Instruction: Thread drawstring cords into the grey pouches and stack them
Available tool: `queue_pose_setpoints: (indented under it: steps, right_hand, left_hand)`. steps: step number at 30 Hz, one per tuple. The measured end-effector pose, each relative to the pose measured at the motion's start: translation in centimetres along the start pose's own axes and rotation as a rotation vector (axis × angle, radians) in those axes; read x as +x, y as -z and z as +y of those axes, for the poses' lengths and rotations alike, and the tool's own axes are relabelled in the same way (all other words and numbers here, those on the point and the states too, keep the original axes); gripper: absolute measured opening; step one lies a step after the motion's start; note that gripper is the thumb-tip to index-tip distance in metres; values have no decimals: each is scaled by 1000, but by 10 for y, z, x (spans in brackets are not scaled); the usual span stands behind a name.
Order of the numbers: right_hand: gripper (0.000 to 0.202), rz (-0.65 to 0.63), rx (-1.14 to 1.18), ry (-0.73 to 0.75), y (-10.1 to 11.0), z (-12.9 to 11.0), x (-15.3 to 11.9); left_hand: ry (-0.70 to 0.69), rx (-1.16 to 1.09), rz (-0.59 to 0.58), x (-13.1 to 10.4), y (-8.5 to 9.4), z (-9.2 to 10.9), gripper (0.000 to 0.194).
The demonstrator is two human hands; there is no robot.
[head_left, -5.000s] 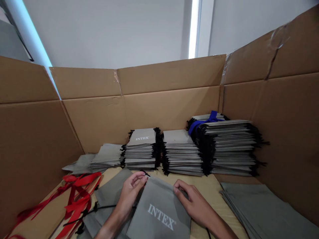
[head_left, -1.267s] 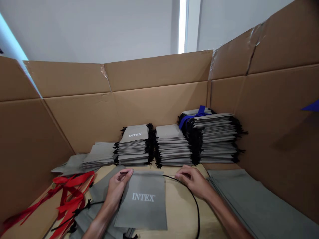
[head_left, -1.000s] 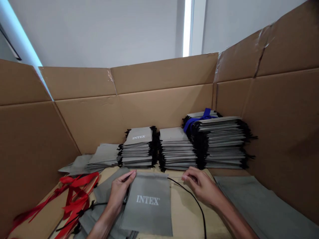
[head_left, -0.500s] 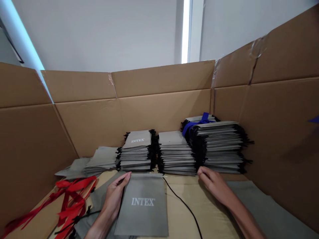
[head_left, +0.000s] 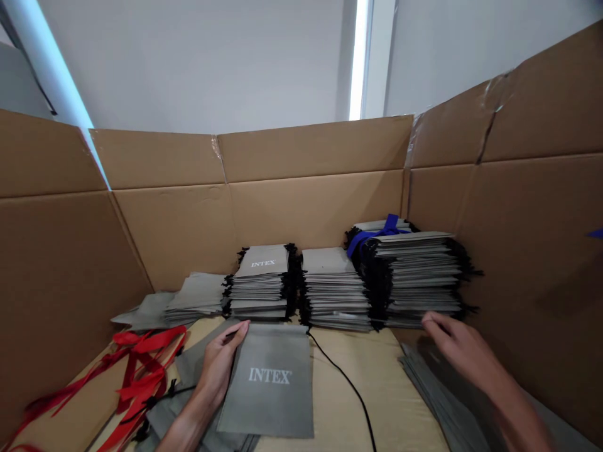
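My left hand (head_left: 222, 358) pinches the top left corner of a grey drawstring bag (head_left: 268, 408) printed INTEX, which hangs upright towards me. From the bag's top right corner a black cord (head_left: 346, 380) curves down and out of view. Off to the right, my right hand (head_left: 452, 336) is closed in a pinch, apart from the bag. A faint thin line seems to run left from its fingertips in front of the stacks; what it holds is not clear. More grey bags (head_left: 188, 367) lie under and beside my left forearm.
Stacks of grey bags with black cords (head_left: 259, 292) stand along the back cardboard wall (head_left: 311, 204); a blue ribbon (head_left: 362, 238) ties one at the right. Red ribbons (head_left: 146, 367) lie at left. Loose grey fabric pieces (head_left: 438, 395) lie at right, inside tall cardboard sides.
My right hand has moved right, away from the bag, and is now over the grey pieces at the right. The left hand keeps its hold on the bag. The view has shifted slightly.
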State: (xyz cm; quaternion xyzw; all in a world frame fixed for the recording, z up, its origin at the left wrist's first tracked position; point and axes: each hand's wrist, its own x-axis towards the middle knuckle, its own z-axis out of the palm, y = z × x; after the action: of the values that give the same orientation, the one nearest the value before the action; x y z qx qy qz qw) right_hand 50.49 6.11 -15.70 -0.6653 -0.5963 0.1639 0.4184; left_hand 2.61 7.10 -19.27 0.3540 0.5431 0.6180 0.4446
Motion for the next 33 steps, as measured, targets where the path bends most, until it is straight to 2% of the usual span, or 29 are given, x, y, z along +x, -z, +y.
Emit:
queue_pose_setpoints:
  steps: [2, 4, 7, 9, 11, 13, 16, 19, 22, 24, 28, 33]
  right_hand:
    - [38, 25, 228, -38, 4, -4, -2]
    - [41, -11, 537, -44, -2, -19, -8]
    - [43, -132, 927, -34, -25, -50, -20]
    - [35, -239, 1111, -43, -44, -69, -27]
    - [26, -338, 1244, -86, -62, -80, -31]
    - [28, -382, 1302, -129, -80, -84, -34]
    - [34, -355, 1153, -111, -104, -83, -40]
    - [26, -289, 803, 69, -123, -81, -49]
    - [11, -254, 502, 259, -133, -82, -58]
    - [13, -230, 377, 359, -136, -82, -62]
    - [21, -167, 326, 522, -141, -80, -63]
    - [19, -108, 351, 672, -144, -75, -60]
  left_hand:
    - [-4, 3, -11, 0, -1, 0, 73]
    - [-4, 2, -25, -1, -2, 0, 73]
    - [-4, 5, -38, -3, -4, 3, 71]
    - [-3, 6, -47, -4, -5, 5, 70]
    - [1, 6, -57, -5, -6, 6, 70]
    - [9, -1, -67, -6, -6, 6, 69]
    - [25, -25, -91, -7, -6, 6, 67]
    - [38, -37, -111, -6, -7, 6, 66]
    - [43, -44, -115, -5, -6, 5, 65]
    - [47, -49, -117, -4, -6, 4, 64]
    - [51, -41, -121, -4, -5, 3, 64]
    - [60, -19, -107, -5, -5, 5, 67]
